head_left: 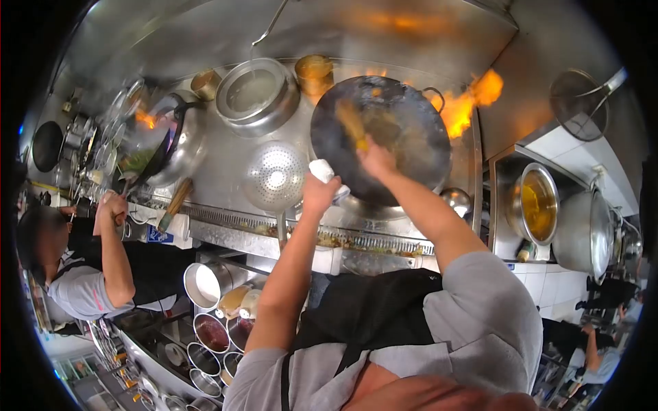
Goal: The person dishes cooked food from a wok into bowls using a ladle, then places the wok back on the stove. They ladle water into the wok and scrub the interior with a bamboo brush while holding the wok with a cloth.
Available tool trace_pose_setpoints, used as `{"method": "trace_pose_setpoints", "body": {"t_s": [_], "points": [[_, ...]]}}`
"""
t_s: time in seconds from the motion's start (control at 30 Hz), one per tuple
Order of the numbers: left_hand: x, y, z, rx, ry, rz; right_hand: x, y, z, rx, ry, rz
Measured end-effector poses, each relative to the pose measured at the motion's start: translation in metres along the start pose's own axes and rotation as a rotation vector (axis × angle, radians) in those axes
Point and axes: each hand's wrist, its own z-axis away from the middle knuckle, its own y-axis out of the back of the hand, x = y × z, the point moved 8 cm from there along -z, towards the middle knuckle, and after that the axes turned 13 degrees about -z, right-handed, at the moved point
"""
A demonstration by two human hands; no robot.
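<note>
A dark wok (418,144) sits tilted on the burner in front of me, with some steam and liquid inside. My right hand (375,159) reaches over it, its fingers closed round a bamboo wok brush (351,122) whose bristles are inside the wok. At the near left rim, my left hand (321,190) is closed on a folded white cloth (329,177). Whether the wok's rim or handle is gripped through the cloth I cannot tell. Just left of that hand lies a perforated metal skimmer (275,176), its handle pointing toward me.
Flames (469,103) flare at the wok's right. A metal pot (250,96) stands behind the skimmer, and a ladle (455,201) rests at right. A bowl of yellow oil (538,204) is farther right. On the left, a co-worker (120,267) handles another wok (171,137).
</note>
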Motion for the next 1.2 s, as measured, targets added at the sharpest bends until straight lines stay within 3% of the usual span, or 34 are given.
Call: {"method": "trace_pose_setpoints", "body": {"t_s": [0.03, 0.17, 0.23, 0.27, 0.3, 0.37, 0.43, 0.5, 0.53, 0.6, 0.63, 0.67, 0.7, 0.73, 0.8, 0.93, 1.0, 1.13, 1.2], "points": [[-0.025, -0.01, -0.008, 0.077, -0.002, 0.096, -0.001, -0.003, 0.019, -0.06, 0.087, 0.005], [-0.023, -0.006, 0.011, 0.183, 0.09, 0.05, 0.026, 0.065, 0.097, -0.538, 0.189, 0.153], [-0.028, -0.013, 0.006, 0.159, 0.086, 0.002, 0.074, 0.114, 0.096, -0.522, 0.211, 0.379], [-0.031, -0.015, 0.001, 0.137, 0.074, -0.055, 0.103, 0.14, 0.073, -0.564, 0.121, 0.507], [-0.037, -0.016, 0.0, 0.134, 0.077, -0.065, 0.072, 0.192, 0.077, -0.539, -0.031, 0.611], [-0.05, -0.027, -0.011, 0.001, 0.109, -0.034, 0.074, 0.222, 0.003, -0.256, 0.072, 0.833], [-0.064, -0.034, -0.023, -0.048, 0.081, 0.005, 0.055, 0.188, -0.049, 0.019, 0.103, 0.594], [-0.055, -0.03, -0.023, 0.016, -0.036, 0.044, 0.045, 0.102, -0.045, 0.016, 0.123, 0.432], [-0.05, -0.029, -0.022, 0.047, -0.095, 0.062, 0.031, 0.076, -0.019, 0.018, 0.002, 0.313], [-0.027, -0.027, -0.003, -0.285, 0.106, 0.24, 0.024, 0.038, 0.014, -0.069, 0.131, 0.184], [-0.024, -0.023, 0.0, -0.336, 0.198, 0.241, 0.019, 0.058, 0.032, -0.058, 0.116, 0.181], [-0.017, -0.023, 0.004, -0.334, 0.244, 0.41, 0.015, 0.07, 0.055, -0.225, 0.106, 0.187], [-0.022, -0.025, -0.002, -0.276, 0.239, 0.37, 0.016, 0.071, 0.078, -0.4, 0.1, 0.191], [-0.03, -0.027, -0.009, -0.211, 0.235, 0.332, 0.03, 0.081, 0.092, -0.333, 0.241, 0.219], [-0.023, -0.023, -0.006, -0.15, 0.067, 0.281, 0.052, 0.107, 0.134, -0.349, 0.156, 0.239], [-0.031, -0.009, 0.003, -0.099, -0.021, 0.256, 0.133, 0.159, 0.222, -0.142, 0.051, -0.151], [-0.024, 0.016, 0.03, -0.101, 0.091, 0.358, 0.17, 0.181, 0.269, 0.019, -0.01, -0.368], [0.013, 0.047, 0.056, -0.127, 0.069, 0.349, 0.248, 0.194, 0.318, 0.213, -0.032, -0.576], [0.031, 0.057, 0.057, -0.108, -0.05, 0.195, 0.285, 0.197, 0.328, 0.288, -0.171, -0.587]]}}
